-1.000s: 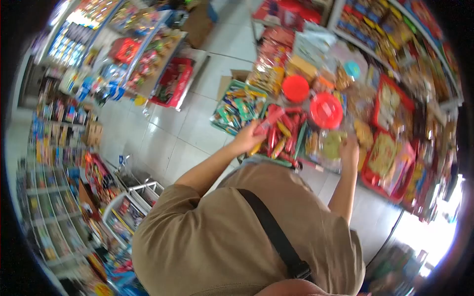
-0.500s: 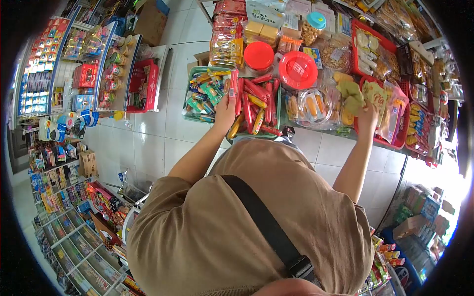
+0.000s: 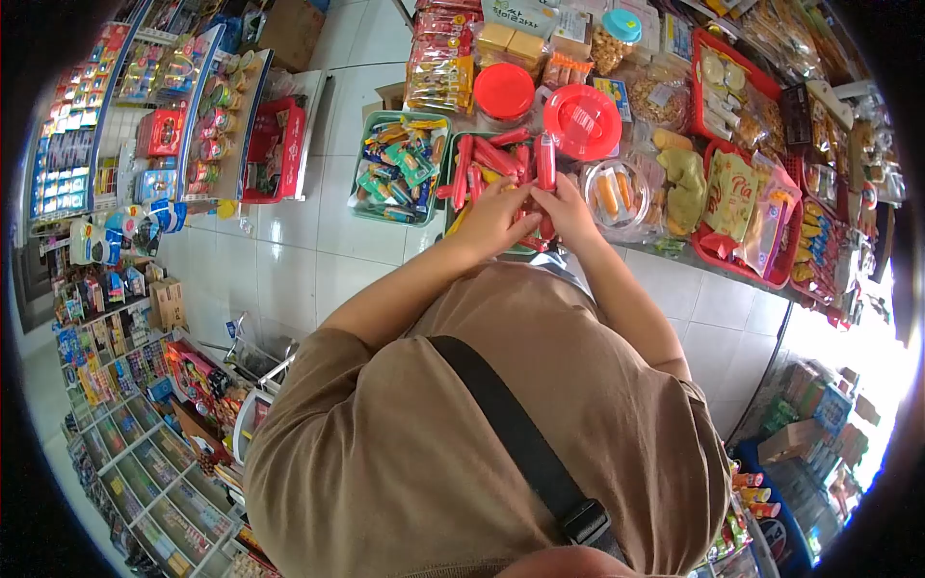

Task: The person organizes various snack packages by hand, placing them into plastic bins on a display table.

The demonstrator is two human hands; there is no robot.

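Note:
In front of my body, my right hand (image 3: 566, 214) grips a red-wrapped sausage stick (image 3: 546, 162), which points away from me. My left hand (image 3: 491, 223) is just beside it, over the green basket of sausages, with thumb and fingers apart; its fingertips come close to my right hand. Several more red sausage sticks (image 3: 464, 164) and a few yellow ones lie in that basket, partly covered by my hands. Left of it, a second green basket (image 3: 424, 218) holds small snacks in green, blue and yellow wrappers (image 3: 412, 166).
Behind the baskets stand two red-lidded jars (image 3: 503, 91) and stacked snack packs (image 3: 440, 67). A clear round tub (image 3: 617, 193) is at the right, then a red tray (image 3: 747, 267) with a yellow-green bag (image 3: 734, 197). Shelves of goods (image 3: 217, 125) line the left.
My right hand has left the yellow-green bag and moved left, and now holds a red sausage stick. My left hand, which held a red stick upright, has shifted right and lower over the basket.

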